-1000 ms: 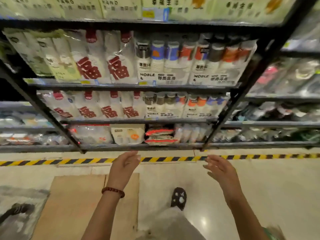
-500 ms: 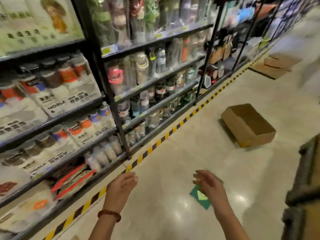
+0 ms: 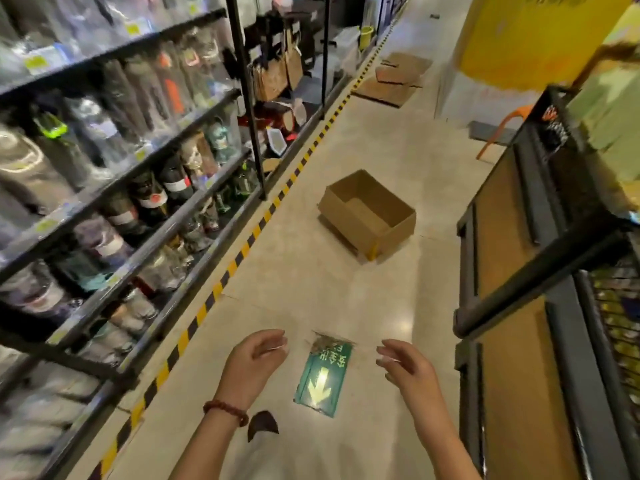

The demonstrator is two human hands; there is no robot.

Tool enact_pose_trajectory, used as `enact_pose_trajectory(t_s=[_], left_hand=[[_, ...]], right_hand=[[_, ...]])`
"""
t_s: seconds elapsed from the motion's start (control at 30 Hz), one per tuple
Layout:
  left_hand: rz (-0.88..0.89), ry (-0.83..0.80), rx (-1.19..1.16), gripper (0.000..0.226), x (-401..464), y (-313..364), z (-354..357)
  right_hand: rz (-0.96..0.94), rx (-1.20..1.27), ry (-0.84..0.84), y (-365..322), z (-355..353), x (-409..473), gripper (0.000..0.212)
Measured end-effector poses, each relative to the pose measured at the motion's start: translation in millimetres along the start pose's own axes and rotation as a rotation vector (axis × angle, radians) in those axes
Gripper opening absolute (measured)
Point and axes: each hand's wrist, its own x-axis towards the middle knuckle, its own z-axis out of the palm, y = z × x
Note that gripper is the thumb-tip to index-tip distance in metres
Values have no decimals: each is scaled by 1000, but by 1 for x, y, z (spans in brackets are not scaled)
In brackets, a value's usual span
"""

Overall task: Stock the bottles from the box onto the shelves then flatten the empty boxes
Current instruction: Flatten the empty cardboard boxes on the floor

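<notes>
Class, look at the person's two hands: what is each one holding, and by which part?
Nothing. The left hand and right hand hang loosely curled and empty above the floor.

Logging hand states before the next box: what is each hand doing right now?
Left hand: open, fingers loosely curled, holding nothing.
Right hand: open, fingers loosely curled, holding nothing.
</notes>
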Motion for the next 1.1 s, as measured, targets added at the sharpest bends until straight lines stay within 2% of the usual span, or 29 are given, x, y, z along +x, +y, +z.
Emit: enact_pose_trajectory(t_s=[0.23,0.47,0.6,0.9,1.1], left_hand=[[-2,-111,-19,23,152,36,44],[78,-193,20,22,333,136,70],[78,-216,68,22,419,176,97],[-114,-224,111,19,582,186,190],[-165,-149,128,22,697,244,259]], right_hand=[[39,45,53,-30,1,136,22],[-29,0,92,-132,3,308,24],[-16,-9,140,-158,-6,380,24],[195,50,162,-165,-56,561,26],[196,5,112,-219,-103,709,23]])
